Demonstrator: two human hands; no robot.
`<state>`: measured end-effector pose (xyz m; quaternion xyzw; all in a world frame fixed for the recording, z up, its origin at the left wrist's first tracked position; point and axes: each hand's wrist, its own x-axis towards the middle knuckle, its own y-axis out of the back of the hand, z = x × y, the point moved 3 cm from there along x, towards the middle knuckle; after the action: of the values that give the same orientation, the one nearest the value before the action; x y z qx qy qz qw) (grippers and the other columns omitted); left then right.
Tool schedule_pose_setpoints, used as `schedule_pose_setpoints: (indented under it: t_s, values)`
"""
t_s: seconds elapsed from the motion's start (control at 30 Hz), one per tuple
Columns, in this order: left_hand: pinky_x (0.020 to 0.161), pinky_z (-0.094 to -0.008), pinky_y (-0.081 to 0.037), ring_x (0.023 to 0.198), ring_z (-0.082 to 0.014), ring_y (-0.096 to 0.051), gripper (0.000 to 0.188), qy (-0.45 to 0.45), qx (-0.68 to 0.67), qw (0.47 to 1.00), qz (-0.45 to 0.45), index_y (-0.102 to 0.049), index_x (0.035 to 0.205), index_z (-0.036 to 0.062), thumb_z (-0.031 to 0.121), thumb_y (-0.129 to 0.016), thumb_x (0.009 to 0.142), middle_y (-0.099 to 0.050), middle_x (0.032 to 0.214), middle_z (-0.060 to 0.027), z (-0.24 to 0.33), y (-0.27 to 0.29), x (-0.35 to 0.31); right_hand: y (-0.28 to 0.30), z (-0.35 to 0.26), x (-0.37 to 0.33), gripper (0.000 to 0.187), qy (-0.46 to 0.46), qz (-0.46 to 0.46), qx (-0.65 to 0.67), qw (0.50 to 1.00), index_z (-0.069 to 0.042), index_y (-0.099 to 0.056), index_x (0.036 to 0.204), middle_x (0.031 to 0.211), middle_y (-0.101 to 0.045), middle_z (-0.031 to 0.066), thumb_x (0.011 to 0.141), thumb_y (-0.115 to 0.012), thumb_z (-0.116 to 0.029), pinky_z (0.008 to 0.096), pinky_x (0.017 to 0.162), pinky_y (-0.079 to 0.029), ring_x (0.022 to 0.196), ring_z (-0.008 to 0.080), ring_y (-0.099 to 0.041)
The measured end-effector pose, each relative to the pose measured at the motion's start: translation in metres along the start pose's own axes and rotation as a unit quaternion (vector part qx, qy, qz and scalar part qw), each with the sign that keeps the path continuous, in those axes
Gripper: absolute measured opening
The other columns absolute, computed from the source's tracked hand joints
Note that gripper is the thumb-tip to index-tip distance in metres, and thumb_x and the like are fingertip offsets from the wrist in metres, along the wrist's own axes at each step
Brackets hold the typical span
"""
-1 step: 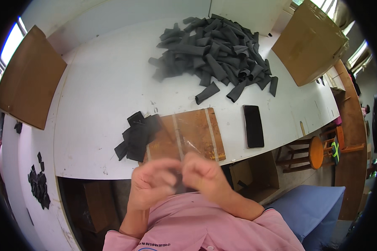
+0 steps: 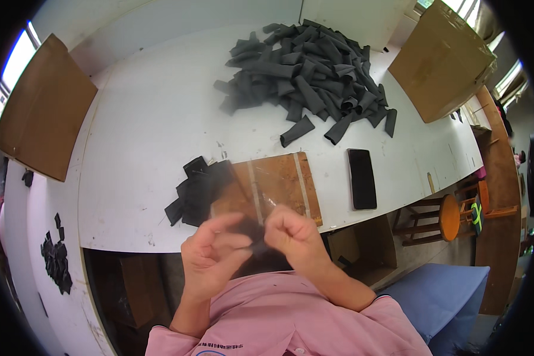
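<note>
My left hand [image 2: 216, 255] is raised in front of my body, fingers curved and parted from the thumb. Beside it, my right hand [image 2: 293, 234] is closed, thumb pressed against the curled fingers. A blurred dark patch shows between the hands; whether it is a piece of fabric in the right hand's grip I cannot make out. Just beyond the hands lies a brown wooden board [image 2: 282, 184] with pale strips across it. A small stack of black fabric pieces [image 2: 193, 196] overlaps its left edge.
A large heap of dark grey fabric tubes [image 2: 308, 71] covers the table's far side. A black phone [image 2: 362, 178] lies right of the board. Cardboard boxes stand at left [image 2: 47, 113] and right [image 2: 442, 62]. More black pieces [image 2: 56, 261] lie far left; a wooden stool [image 2: 448, 216] stands right.
The left hand's fingers have spread away from the thumb, and that hand has drawn slightly apart from the right. My right hand stays closed and has risen a little.
</note>
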<state>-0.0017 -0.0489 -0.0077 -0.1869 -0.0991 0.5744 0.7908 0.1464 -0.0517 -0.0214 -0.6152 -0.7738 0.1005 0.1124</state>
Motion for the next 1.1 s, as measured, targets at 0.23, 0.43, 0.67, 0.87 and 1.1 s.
schedule_pose_setpoints:
  t_s: [0.23,0.43,0.67,0.87,1.1]
  values:
    - [0.035,-0.0180,-0.026,0.039,-0.0054,-0.041,0.055,0.049,-0.270,0.952,-0.133,-0.033,0.116,-0.0148,-0.006,-0.058,0.067,-0.054,0.062,-0.0122,-0.003,0.000,0.001,-0.012,0.014,0.000,0.018,-0.041,-0.045,0.068,0.996,-0.002,-0.053,0.076,0.074,-0.040,-0.0018,0.084,-0.057,-0.017,0.0195,0.060,-0.033,0.067,0.0059,-0.039]
    - [0.046,-0.0180,-0.030,0.053,-0.0067,-0.043,0.058,0.126,-0.329,0.919,-0.179,-0.034,0.123,-0.0078,-0.004,-0.056,0.069,-0.052,0.071,-0.0050,-0.006,-0.011,-0.001,-0.004,0.025,0.007,0.015,-0.046,-0.030,0.135,0.989,-0.003,-0.052,0.079,0.082,-0.046,-0.0006,0.085,-0.056,-0.016,0.0192,0.065,-0.036,0.074,0.0061,-0.043]
    - [0.046,-0.0149,-0.039,0.051,-0.0036,-0.045,0.009,-0.261,0.325,0.898,0.141,-0.055,0.090,-0.0052,-0.002,-0.054,0.082,-0.055,0.086,-0.0074,-0.018,-0.006,0.003,-0.005,0.006,0.012,0.012,0.112,0.026,-0.086,0.990,-0.001,-0.049,0.078,0.087,-0.050,0.0057,0.083,-0.055,-0.010,0.0217,0.064,-0.040,0.073,0.0106,-0.047]
    - [0.036,-0.0172,-0.034,0.044,-0.0053,-0.043,0.011,-0.080,-0.023,0.992,0.098,-0.052,0.091,-0.0004,0.000,-0.056,0.081,-0.056,0.084,-0.0098,-0.016,-0.005,0.014,0.000,-0.001,0.023,0.008,0.170,0.068,-0.196,0.963,0.000,-0.049,0.079,0.088,-0.050,0.0055,0.082,-0.055,-0.006,0.0210,0.058,-0.040,0.068,0.0100,-0.048]
    - [0.028,-0.0175,-0.028,0.035,-0.0036,-0.038,0.030,0.036,-0.448,0.826,-0.341,-0.035,0.108,-0.0084,0.000,-0.048,0.082,-0.053,0.070,-0.0108,0.025,-0.023,0.014,-0.026,-0.053,0.025,0.013,0.017,-0.070,0.015,0.997,0.000,-0.049,0.078,0.078,-0.050,0.0016,0.086,-0.051,-0.010,0.0203,0.056,-0.038,0.064,0.0055,-0.043]
